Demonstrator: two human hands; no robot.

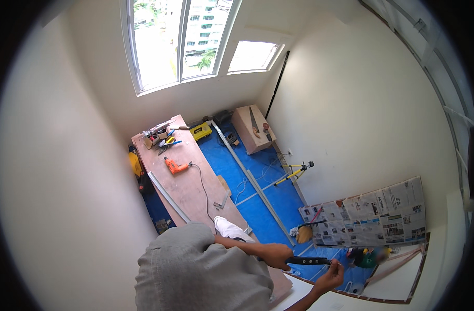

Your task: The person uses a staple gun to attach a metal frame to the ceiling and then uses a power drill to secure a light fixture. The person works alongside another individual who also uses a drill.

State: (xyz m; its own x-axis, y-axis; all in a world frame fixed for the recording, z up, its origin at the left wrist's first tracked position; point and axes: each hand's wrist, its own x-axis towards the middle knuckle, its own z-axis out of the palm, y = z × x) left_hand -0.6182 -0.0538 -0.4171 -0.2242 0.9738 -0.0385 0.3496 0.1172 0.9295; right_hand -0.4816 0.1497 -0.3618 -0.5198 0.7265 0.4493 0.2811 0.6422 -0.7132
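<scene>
Fingers of the left hand are wrapped around the handle of a black hand tool; the right hand has its fingertips pinched together at the far tip. The tool is held up past the near right corner of the bench. The step looks like fitting or adjusting something at that tip, and the next move probably calls for a steady grip. Whatever is pinched there is too small to make out. A grey shirt hides the bench's near left corner.
</scene>
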